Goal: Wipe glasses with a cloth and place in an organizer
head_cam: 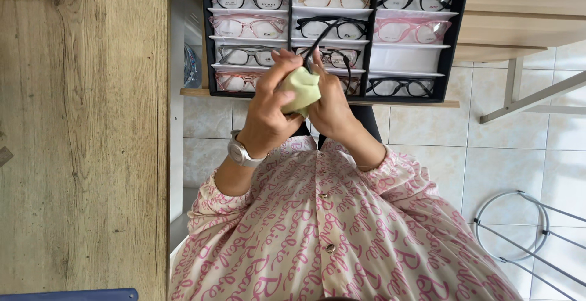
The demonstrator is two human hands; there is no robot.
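Hands (299, 103) grip black glasses (326, 39) and green cloth (300, 89) above tiled floor (506, 154).

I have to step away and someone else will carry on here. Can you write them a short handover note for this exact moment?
Left hand: presses a pale green cloth against the glasses.
Right hand: holds the black-framed glasses, one temple sticking up.
Display tray just beyond the hands: three columns of frames; one slot in the right column is empty.
Done: this pair is out and being wiped.
Left: finish wiping; perhaps return it to that slot.
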